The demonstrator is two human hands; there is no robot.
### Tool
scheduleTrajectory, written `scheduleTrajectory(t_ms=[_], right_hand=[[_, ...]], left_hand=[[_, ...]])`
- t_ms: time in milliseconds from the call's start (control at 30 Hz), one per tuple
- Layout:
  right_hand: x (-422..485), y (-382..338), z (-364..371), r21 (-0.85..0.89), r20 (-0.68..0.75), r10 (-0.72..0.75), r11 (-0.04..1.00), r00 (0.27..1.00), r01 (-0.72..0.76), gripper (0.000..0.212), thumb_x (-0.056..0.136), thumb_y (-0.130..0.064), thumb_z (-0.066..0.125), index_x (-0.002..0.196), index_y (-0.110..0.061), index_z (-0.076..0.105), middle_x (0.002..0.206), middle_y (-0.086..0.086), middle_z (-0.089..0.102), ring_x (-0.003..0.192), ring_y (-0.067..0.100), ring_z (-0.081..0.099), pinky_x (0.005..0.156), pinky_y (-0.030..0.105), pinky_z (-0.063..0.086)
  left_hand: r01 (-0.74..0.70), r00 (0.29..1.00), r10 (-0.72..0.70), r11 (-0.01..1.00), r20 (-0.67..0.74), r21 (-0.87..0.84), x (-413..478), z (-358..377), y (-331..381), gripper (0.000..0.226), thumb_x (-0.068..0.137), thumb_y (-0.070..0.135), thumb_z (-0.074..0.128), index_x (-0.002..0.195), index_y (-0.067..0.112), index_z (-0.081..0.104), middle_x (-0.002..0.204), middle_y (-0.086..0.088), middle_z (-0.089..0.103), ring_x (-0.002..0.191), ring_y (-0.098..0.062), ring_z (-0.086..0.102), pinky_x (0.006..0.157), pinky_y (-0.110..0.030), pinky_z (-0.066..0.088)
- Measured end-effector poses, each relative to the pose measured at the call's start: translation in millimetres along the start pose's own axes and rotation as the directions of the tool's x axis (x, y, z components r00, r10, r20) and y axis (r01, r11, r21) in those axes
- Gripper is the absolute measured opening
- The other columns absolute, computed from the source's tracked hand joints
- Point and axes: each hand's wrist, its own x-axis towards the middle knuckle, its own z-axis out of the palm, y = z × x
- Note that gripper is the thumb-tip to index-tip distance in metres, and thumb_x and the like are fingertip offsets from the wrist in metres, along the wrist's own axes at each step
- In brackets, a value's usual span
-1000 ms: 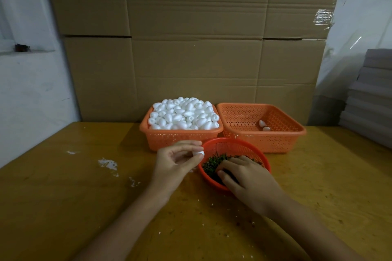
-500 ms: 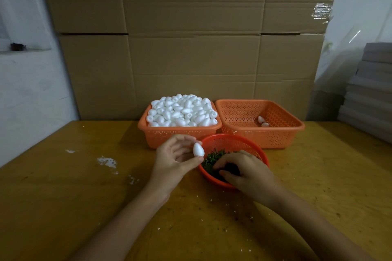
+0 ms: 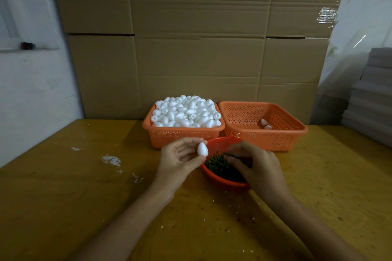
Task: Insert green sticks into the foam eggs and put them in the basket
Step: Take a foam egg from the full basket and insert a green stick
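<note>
Yellow wooden table (image 3: 63, 207) is dotted with white crumbs. Above it, one white foam egg (image 3: 202, 149) is pinched upright between thumb and fingers of the left hand (image 3: 180, 161). A thin green stick (image 3: 230, 154) is gripped by the fingertips of the right hand (image 3: 256, 167), just over the green sticks (image 3: 218, 166) piled in a round red plastic basket (image 3: 224, 183). Behind, a square orange basket (image 3: 182, 135) is heaped with white foam eggs (image 3: 186, 112). Beside it, two eggs (image 3: 265, 124) are lying in a second orange basket (image 3: 265, 137). Brown cardboard boxes (image 3: 191, 59) are stacked at the back.
</note>
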Motion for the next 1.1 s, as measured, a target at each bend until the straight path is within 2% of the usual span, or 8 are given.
scheduleTrajectory(t_ms=[100,233,333,467,700,1000,1100], right_hand=[[3,3,-2,0.013,-0.022,0.021,1.0,1.0,-0.021,0.015,0.089,-0.028,0.08,0.1,-0.03,0.07,0.096,-0.026,0.074,0.095,-0.012,0.068,0.08,0.025,0.059],[3,3,-3,0.032,-0.017,0.041,0.999,0.999,-0.04,0.01,0.092,-0.026,0.077,0.096,-0.032,0.07,0.092,-0.023,0.073,0.091,-0.005,0.069,0.08,0.034,0.06],[2,1,-4,0.036,0.001,0.049,0.998,0.999,-0.049,0.012,0.092,-0.026,0.077,0.093,-0.037,0.071,0.091,-0.023,0.072,0.09,-0.003,0.067,0.079,0.036,0.058],[2,0,-5,0.042,-0.003,0.049,0.998,0.999,-0.049,0.008,0.091,-0.027,0.079,0.094,-0.033,0.075,0.093,-0.022,0.073,0.092,-0.002,0.067,0.082,0.038,0.058],[0,-7,-5,0.051,-0.008,0.016,0.999,1.0,-0.015,0.006,0.091,-0.029,0.079,0.092,-0.033,0.075,0.091,-0.023,0.071,0.092,0.0,0.064,0.083,0.04,0.055],[1,-7,-7,0.085,0.003,0.045,0.995,0.999,-0.045,0.011,0.084,-0.028,0.086,0.085,-0.035,0.078,0.086,-0.023,0.075,0.085,-0.002,0.07,0.078,0.036,0.061],[1,-5,-8,0.078,-0.014,0.08,0.994,0.997,-0.078,0.014,0.081,-0.027,0.089,0.083,-0.035,0.078,0.082,-0.024,0.074,0.081,-0.003,0.071,0.076,0.037,0.062]], left_hand=[[-0.009,1.0,0.009,1.0,0.009,-0.01,0,0,1,0.036,0.084,-0.004,0.082,0.113,0.015,0.076,0.116,-0.001,0.079,0.112,-0.019,0.074,0.089,-0.035,0.061],[-0.017,1.0,0.017,0.999,0.006,-0.034,-1,2,1,0.036,0.083,-0.004,0.083,0.112,0.016,0.074,0.115,-0.004,0.079,0.109,-0.021,0.075,0.085,-0.031,0.062],[-0.01,1.0,0.01,0.998,-0.004,-0.057,-2,4,2,0.038,0.082,-0.001,0.085,0.113,0.018,0.074,0.115,-0.004,0.078,0.109,-0.02,0.075,0.085,-0.03,0.062],[-0.005,1.0,0.005,0.998,0.001,-0.063,-3,7,4,0.034,0.081,0.005,0.088,0.108,0.023,0.078,0.115,-0.003,0.079,0.11,-0.019,0.075,0.082,-0.026,0.06],[0.024,0.999,-0.028,0.995,-0.035,-0.093,-2,6,4,0.042,0.08,0.008,0.09,0.114,0.031,0.077,0.119,0.0,0.077,0.107,-0.021,0.077,0.083,-0.027,0.061],[0.032,0.999,-0.036,0.995,-0.033,-0.097,-2,5,4,0.034,0.079,0.008,0.089,0.107,0.025,0.079,0.115,-0.005,0.079,0.106,-0.023,0.077,0.08,-0.025,0.06],[0.046,0.998,-0.051,0.994,-0.048,-0.095,-2,4,3,0.035,0.078,0.013,0.091,0.108,0.028,0.08,0.115,-0.003,0.079,0.106,-0.024,0.077,0.081,-0.035,0.064]])
